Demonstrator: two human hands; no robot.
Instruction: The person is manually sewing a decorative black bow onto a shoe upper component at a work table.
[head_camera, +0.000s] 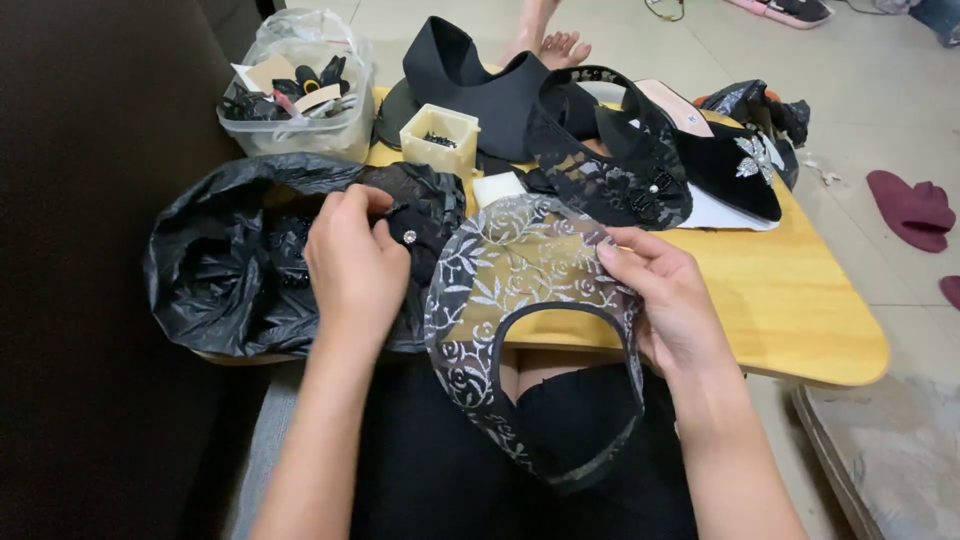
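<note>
My fingers (372, 235) on the left hand (352, 262) are pinched around a small black flower trim with a shiny stud in the middle (408, 237), right over the open black plastic bag (215, 265), while my right hand (668, 290) is closed on the edge of a lace shoe upper (520, 300), thumb on top and the rest tucked underneath. Count-wise: one upper in hand, one plastic bag, one clear tub of trims (295, 85), one little cream box of tiny dark bits (438, 138), one black pointed shoe with a silver ornament (720, 150), and a finished black lace piece (610, 170) lying next to it. The upper I'm holding is sheer black mesh with a silvery rose-and-leaf pattern, U-shaped with a dark bound edge around the opening. Its rounded toe end sits up on the wooden table (790, 290) and the two open arms hang down toward my lap, so the long axis runs from the table straight back at me. It's at the near edge, between my two hands.
</note>
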